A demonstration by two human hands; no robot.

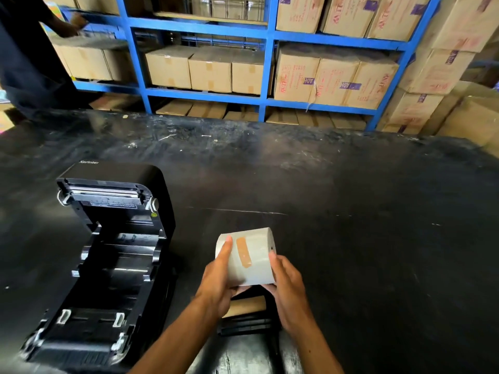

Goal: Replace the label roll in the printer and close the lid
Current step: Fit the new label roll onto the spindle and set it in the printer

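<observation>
Both hands grip the new label roll [247, 256] just above the black bench [351, 211], near the middle of the scene and to the right of the printer [108, 252]; the left hand [218, 279] wraps the roll's left side with the forefinger laid up its face, and the right hand [287, 282] clasps the right end, so the roll sits steady between them, likely for peeling; a strip of brown tape [244, 252] runs down the white paper and seems to pin the loose end, which would explain why the roll is turned with that strip toward the person.

Below the roll, partly hidden by the wrists, lies an empty cardboard core [248, 306] on a black spindle holder [245, 323]; it looks like the spent roll taken out and set near for swapping, though how the core sits on the holder I cannot tell.

The printer stands at the near left with its lid [113, 190] swung up and back, leaving the paper bay [118, 268] bare and ready to receive the roll.

Far off, blue shelving [267, 63] holds cardboard boxes [210, 70], and another person's arm [64, 25] reaches toward the far-left shelf.
</observation>
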